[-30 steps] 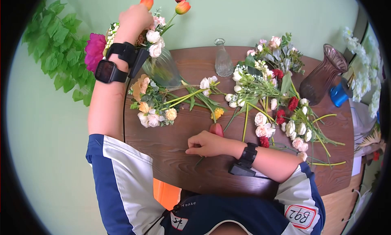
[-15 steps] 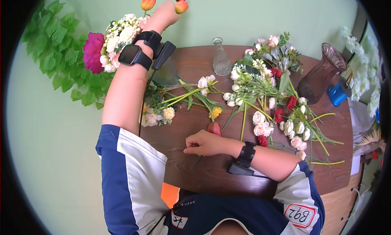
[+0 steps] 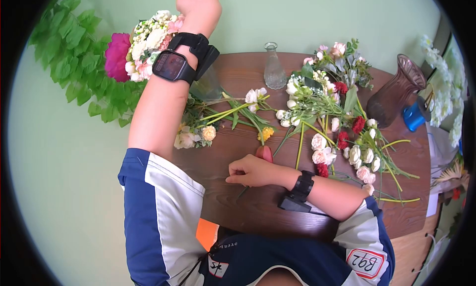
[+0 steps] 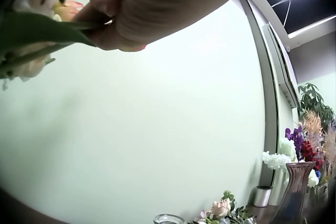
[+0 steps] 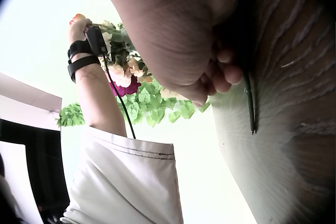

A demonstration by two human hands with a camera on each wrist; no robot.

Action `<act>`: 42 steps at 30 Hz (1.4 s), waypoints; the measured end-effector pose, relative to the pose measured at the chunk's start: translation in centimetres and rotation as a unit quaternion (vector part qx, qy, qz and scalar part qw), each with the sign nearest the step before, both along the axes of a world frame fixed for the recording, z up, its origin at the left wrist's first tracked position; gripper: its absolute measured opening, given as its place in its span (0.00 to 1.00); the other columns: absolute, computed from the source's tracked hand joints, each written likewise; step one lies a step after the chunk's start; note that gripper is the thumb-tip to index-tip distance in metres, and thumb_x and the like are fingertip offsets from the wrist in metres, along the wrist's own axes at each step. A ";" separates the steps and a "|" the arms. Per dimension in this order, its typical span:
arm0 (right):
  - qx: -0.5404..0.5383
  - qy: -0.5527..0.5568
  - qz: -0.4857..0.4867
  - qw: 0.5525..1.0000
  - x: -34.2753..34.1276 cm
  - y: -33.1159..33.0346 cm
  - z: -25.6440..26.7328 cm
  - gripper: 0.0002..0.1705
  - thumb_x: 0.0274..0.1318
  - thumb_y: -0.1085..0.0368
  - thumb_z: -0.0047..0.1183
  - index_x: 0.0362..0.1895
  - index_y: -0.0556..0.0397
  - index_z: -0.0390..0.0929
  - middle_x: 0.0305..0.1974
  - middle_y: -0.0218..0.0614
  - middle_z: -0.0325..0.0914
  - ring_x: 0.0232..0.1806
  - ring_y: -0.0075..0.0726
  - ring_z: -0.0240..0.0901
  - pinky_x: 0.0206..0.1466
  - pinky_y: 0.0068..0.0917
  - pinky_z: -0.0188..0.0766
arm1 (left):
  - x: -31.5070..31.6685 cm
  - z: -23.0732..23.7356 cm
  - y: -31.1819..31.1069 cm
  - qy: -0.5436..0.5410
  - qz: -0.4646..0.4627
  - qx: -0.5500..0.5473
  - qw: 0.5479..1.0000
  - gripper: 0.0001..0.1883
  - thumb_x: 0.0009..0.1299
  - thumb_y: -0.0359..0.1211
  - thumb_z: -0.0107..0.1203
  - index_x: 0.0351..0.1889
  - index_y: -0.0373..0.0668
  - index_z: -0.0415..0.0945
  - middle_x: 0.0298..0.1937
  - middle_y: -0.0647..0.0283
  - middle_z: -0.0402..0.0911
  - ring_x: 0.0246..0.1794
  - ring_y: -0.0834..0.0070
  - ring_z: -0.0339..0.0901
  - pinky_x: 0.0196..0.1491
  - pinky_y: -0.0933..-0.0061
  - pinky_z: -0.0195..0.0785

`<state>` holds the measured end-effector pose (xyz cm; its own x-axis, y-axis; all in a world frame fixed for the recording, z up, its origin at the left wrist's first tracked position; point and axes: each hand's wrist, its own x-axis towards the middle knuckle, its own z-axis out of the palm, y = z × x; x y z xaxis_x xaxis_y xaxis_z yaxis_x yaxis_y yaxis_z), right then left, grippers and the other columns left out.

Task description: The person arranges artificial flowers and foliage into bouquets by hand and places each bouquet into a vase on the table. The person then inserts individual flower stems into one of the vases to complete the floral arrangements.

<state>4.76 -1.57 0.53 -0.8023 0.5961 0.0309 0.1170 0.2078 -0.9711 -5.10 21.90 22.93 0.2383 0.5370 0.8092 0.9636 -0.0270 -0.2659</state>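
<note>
One brown table point(image 3: 223, 206), green wall point(image 3: 74, 187)

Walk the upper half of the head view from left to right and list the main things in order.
Magenta flower → left hand → small clear glass vase → bunch with pale pink blooms → purplish-brown glass vase → white blossoms at the far right.

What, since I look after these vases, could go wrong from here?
The left hand pinches a green stem beside the bouquet; a tug might tip the glass vase partly hidden behind the forearm. The right hand lies over the red tulip's stem, so shifting could bend it. The small clear vase near the far edge might topple if bumped.
</note>
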 end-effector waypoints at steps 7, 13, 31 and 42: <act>-0.007 0.015 -0.002 1.000 0.0 0.0 0.0 0.16 0.52 0.58 0.55 0.21 0.57 0.71 0.15 0.35 0.71 0.17 0.29 0.67 0.21 0.27 0.61 | 0.7 -0.6 -0.8 -0.057 0.047 -0.132 0.988 0.08 0.56 0.27 0.50 0.32 0.39 0.77 0.33 0.53 0.79 0.37 0.59 0.79 0.36 0.62 0.72; -0.007 0.014 -0.002 1.000 0.0 -0.1 0.1 0.16 0.52 0.59 0.55 0.21 0.57 0.71 0.15 0.35 0.71 0.15 0.29 0.67 0.20 0.26 0.61 | 0.4 -2.1 -0.5 -0.091 -0.018 -0.082 0.992 0.07 0.54 0.24 0.49 0.28 0.34 0.76 0.33 0.50 0.79 0.36 0.55 0.78 0.37 0.59 0.72; -0.015 0.020 0.003 1.000 -0.1 0.0 -0.3 0.16 0.54 0.58 0.54 0.20 0.56 0.70 0.12 0.31 0.69 0.13 0.25 0.67 0.17 0.23 0.60 | -1.6 -1.1 -5.0 -0.119 -0.065 -0.013 0.991 0.16 0.55 0.29 0.54 0.43 0.40 0.68 0.28 0.49 0.77 0.31 0.51 0.77 0.33 0.57 0.71; -0.014 0.019 0.004 1.000 0.0 0.0 0.0 0.16 0.54 0.58 0.54 0.21 0.56 0.70 0.13 0.32 0.69 0.13 0.24 0.67 0.17 0.23 0.60 | -4.8 -1.8 -6.7 -0.011 -0.020 0.022 0.999 0.19 0.53 0.36 0.62 0.42 0.47 0.69 0.32 0.55 0.74 0.32 0.56 0.76 0.31 0.60 0.70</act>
